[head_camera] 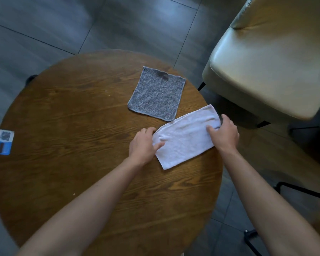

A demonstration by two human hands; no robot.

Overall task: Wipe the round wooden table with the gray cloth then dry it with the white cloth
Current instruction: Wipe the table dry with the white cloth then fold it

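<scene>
Hands [142, 145] [224, 133] on white cloth [185, 139]; table-edge sticker [3, 142], writing unreadable.

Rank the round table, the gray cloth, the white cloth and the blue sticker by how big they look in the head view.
1. Round wooden table
2. White cloth and gray cloth: too alike to rank, and the white one is folded and partly under both hands
3. Blue sticker at the table's left edge

Floor: dark gray tiles [44, 24], soft glare | Seating: cream padded chair [270, 71], black legs, upper right
</scene>
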